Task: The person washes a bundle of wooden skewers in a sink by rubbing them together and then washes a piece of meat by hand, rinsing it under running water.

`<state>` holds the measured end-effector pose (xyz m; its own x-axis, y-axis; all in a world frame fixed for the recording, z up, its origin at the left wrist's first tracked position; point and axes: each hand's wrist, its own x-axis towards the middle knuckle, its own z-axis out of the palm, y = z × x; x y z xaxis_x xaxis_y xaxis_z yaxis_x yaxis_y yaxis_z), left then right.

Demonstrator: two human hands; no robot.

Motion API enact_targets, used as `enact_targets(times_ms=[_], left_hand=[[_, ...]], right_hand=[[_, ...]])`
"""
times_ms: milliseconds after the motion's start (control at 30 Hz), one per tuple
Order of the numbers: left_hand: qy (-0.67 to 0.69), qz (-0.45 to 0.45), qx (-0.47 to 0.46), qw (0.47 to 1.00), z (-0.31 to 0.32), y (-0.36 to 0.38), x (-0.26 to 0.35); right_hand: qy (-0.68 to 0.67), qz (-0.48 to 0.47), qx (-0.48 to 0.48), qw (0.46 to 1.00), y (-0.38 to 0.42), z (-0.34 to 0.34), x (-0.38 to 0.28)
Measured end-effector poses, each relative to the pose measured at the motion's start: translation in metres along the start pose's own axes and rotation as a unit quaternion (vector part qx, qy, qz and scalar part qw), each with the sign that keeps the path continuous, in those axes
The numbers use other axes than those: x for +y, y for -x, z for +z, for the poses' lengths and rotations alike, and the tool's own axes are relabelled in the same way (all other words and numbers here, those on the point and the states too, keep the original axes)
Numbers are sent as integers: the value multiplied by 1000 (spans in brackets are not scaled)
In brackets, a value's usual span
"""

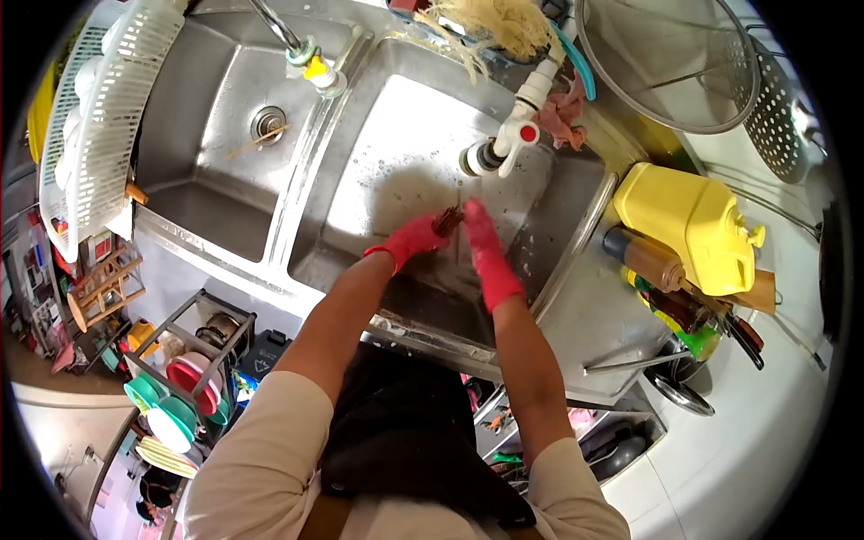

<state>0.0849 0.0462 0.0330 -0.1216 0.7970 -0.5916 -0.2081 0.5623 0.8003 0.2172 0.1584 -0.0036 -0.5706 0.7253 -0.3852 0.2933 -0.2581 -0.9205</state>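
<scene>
Both hands wear red rubber gloves and are over the right basin [360, 171] of a steel double sink. My left hand [416, 239] is closed around a bundle of thin brown sticks [447, 221], whose ends stick out toward the right. Close beside the bundle is my right hand [482, 236], its fingers pointing toward the far side of the basin. Blur hides whether those fingers grip anything. Beyond the right hand, a white tap with a red-dotted handle [519, 142] reaches into the basin.
A second basin [207, 171] holds a thin stick near its drain. At left stands a white dish rack [112, 117]. On the right are a yellow jug [679, 220], a brown-filled bottle [650, 259], knives [745, 340] and a large strainer [670, 58]. Pale fibres [504, 27] lie behind the tap.
</scene>
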Motion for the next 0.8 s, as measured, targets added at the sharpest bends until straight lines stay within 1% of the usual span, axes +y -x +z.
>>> enact_targets(times_ms=[33,67,100,133,167,200,233,267,300,333,367,400,433,467,500,567,600,667,700,767,800], left_hand=[[-95,-49,-10,994,-2,15,26],[-189,-99,-21,977,-3,24,39],[-189,-101,-20,977,-4,23,33],[-167,-65,-22,984,-1,25,18],[-145,-30,-27,989,6,29,-1],[-130,20,-35,991,8,19,-10],[-111,69,-37,991,9,8,-19],[-86,111,-39,989,16,7,-32],[-82,108,-38,990,19,4,-45],[46,59,-60,995,17,-4,-54],[172,12,-82,982,15,-9,-56],[170,18,-83,982,13,-8,-37],[160,8,-32,987,11,-6,-16],[150,-2,18,988,9,0,9],[149,5,16,989,7,6,32],[269,19,-16,963,6,17,75],[268,25,-21,963,10,22,92],[221,70,-87,969,23,29,124],[217,76,-91,969,29,32,141],[144,129,-76,978,42,40,172],[157,124,-116,973,45,41,186]], right_hand=[[-1,-4,2,1000,0,5,-21],[98,-58,33,993,6,15,-64],[195,-108,60,973,11,28,-100],[194,-102,57,974,14,39,-117],[433,-38,-147,888,18,48,-129],[627,21,-323,709,8,49,-135],[629,19,-317,709,0,45,-130],[427,25,-279,860,1,35,-113],[196,31,-222,955,3,27,-108],[196,32,-222,955,-1,17,-107],[146,10,-138,979,-7,5,-117],[95,-16,-54,994,-15,-7,-121],[97,-23,-52,994,-12,-17,-124],[-5,25,-66,997,-2,-29,-111],[-107,74,-79,988,12,-39,-108],[89,81,-116,986,51,-34,-129],[91,76,-111,987,65,-28,-127],[11,-62,-132,989,82,-20,-110],[13,-68,-128,989,82,-21,-110],[-106,7,-72,992,86,-26,-110],[-107,1,-68,992,89,-32,-117]])
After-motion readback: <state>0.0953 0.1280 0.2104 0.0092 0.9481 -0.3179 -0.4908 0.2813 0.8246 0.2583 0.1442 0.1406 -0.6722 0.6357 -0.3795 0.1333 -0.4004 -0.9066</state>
